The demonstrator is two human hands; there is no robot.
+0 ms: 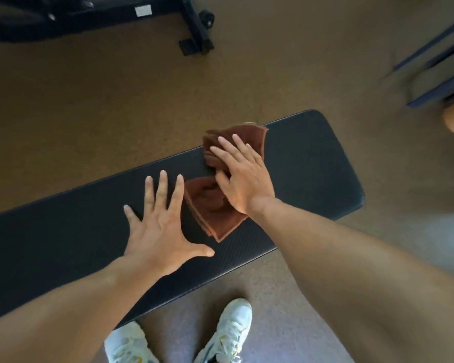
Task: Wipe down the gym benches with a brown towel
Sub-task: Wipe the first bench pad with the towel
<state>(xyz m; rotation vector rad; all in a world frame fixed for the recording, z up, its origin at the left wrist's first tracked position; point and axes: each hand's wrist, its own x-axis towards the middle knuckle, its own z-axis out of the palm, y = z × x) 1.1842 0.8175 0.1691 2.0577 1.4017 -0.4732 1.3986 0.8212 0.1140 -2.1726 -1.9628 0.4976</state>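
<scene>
My right hand [243, 176] presses the brown towel [215, 208] flat, fingers straight, mid-worktop [63, 247]. Left hand [157, 229] braces at 8 o'clock, spread wide. Best bet: long overlapping strokes toward 2 o'clock, even pressure.

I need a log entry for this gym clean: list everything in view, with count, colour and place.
flat bench: one, black pad, across the middle of the view
brown towel: one, brown, folded and bunched, lying on the bench pad right of centre
second bench frame: one, black metal with a white label, on the floor at the top left
floor: tan-brown, all round the bench
furniture edges: blurred, dark blue and grey, upper right; cannot tell what they are
shoes: two, white, on the floor below the bench
left hand: one, fingers spread flat on the pad beside the towel
right hand: one, fingers straight, pressing on the towel
</scene>
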